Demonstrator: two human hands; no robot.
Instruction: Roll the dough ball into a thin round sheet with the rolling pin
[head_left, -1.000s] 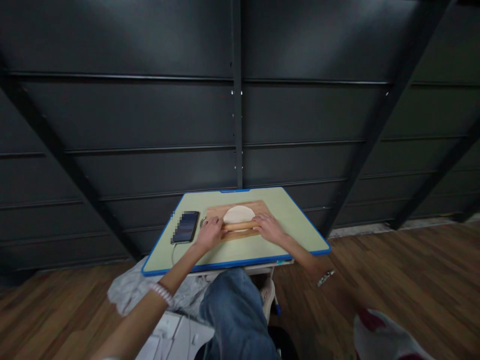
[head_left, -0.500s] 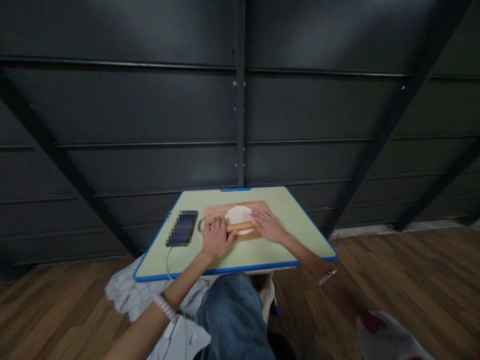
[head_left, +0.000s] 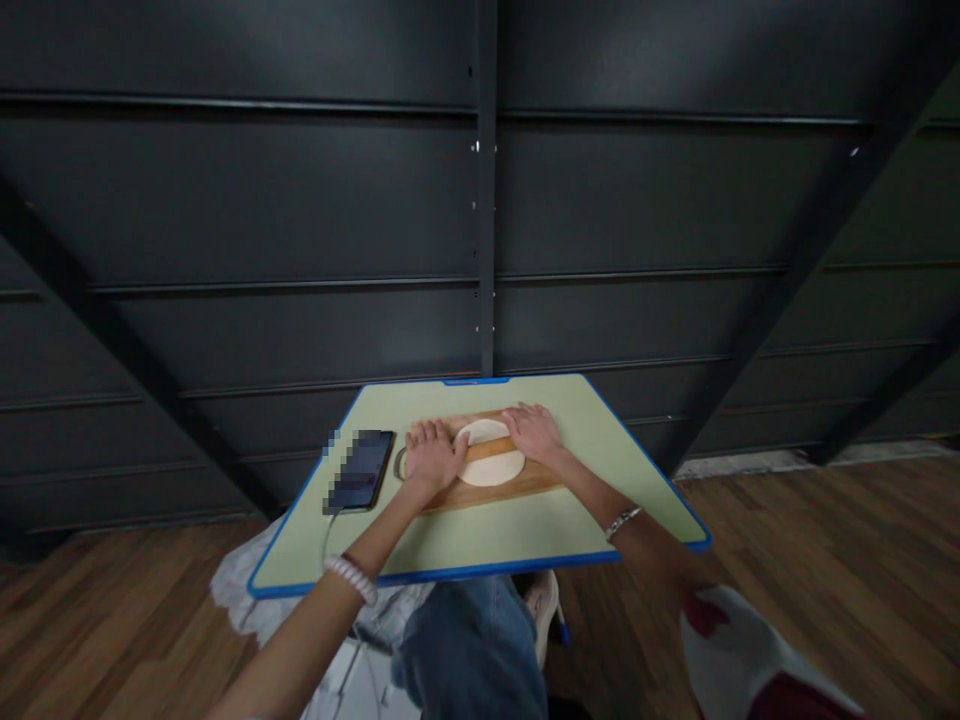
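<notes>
A thin, round sheet of dough (head_left: 491,470) lies on a wooden board (head_left: 480,497). Across the dough runs a wooden rolling pin (head_left: 489,450), slightly tilted. My left hand (head_left: 435,455) rests flat on the pin's left end, fingers stretched forward and thumb reaching toward the dough. On the right end lies my right hand (head_left: 534,430), also palm down with its fingers extended. Both hands cover the pin's ends, so only its middle shows. Dough is visible in front of and behind the pin.
The board sits on a pale green folding table (head_left: 600,520) with a blue rim. Left of it lies a phone (head_left: 367,470) with a white cable; a metal ring (head_left: 400,463) is at the board's left end. A dark panelled wall (head_left: 300,220) stands beyond the table.
Both hands have pushed the rolling pin away from me across the dough, and their fingers are straighter. More dough now shows on my side of the pin. The view has shifted slightly.
</notes>
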